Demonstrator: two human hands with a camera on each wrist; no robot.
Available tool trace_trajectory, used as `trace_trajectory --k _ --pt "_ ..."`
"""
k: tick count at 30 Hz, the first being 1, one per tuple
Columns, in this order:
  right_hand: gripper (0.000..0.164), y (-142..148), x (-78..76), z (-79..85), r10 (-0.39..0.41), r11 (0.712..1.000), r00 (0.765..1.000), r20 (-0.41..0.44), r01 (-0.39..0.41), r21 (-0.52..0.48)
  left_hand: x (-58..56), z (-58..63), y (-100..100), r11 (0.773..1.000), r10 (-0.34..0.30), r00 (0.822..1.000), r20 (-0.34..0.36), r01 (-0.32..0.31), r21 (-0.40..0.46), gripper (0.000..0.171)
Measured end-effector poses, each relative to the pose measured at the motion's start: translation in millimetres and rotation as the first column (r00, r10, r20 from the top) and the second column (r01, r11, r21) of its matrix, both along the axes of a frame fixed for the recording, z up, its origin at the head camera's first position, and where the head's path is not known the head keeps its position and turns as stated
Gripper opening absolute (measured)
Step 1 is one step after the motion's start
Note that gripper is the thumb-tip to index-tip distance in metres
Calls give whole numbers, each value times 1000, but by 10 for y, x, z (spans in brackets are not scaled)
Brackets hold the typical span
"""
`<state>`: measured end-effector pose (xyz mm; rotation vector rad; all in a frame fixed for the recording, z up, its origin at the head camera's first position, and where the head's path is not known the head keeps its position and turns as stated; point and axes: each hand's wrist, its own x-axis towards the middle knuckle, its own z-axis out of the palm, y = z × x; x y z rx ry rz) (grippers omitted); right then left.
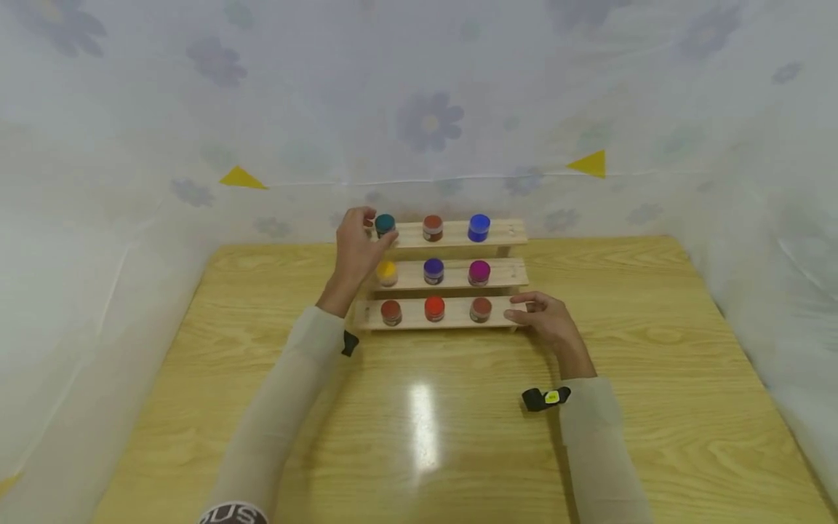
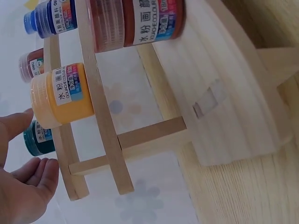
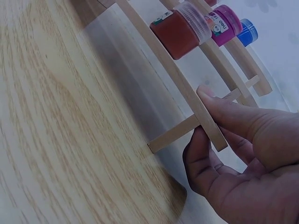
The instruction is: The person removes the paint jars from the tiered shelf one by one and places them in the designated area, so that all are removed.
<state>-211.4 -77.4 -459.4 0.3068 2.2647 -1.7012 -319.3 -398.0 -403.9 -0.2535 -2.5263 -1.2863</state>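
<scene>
- Head view: the wooden rack (image 1: 456,274) stands on the table (image 1: 366,415). My left hand (image 1: 357,246) is around the green jar (image 1: 385,225) at the top tier's left end; my right hand (image 1: 550,320), well apart, pinches the bottom tier's right end.
- Left wrist: my thumb and fingers flank the green jar, near the yellow jar (image 2: 70,100); I can't tell whether they grip it.
- Right wrist: my thumb lies over the bottom tier, fingers under it, near a brown jar (image 3: 174,35).

Teal jar (image 1: 385,224) on a wooden rack (image 1: 456,274)
Upright at the top tier's left end; the three-tiered rack stands on the desk (image 1: 366,437).
</scene>
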Motion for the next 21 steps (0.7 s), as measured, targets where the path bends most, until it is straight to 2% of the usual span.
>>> trace_trajectory --k 4,14,21 --pt "48 -75 36 114 3 1000 1000 -6 -3 1 -20 8 0 1000 4 1000 30 -4 1 49" --pt "47 -108 36 140 -13 1000 1000 -7 13 -8 -21 22 5 1000 10 996 86 -11 15 44" --pt "46 -112 35 159 -13 1000 1000 5 13 15 -23 45 -12 999 4 995 98 -8 33 44"
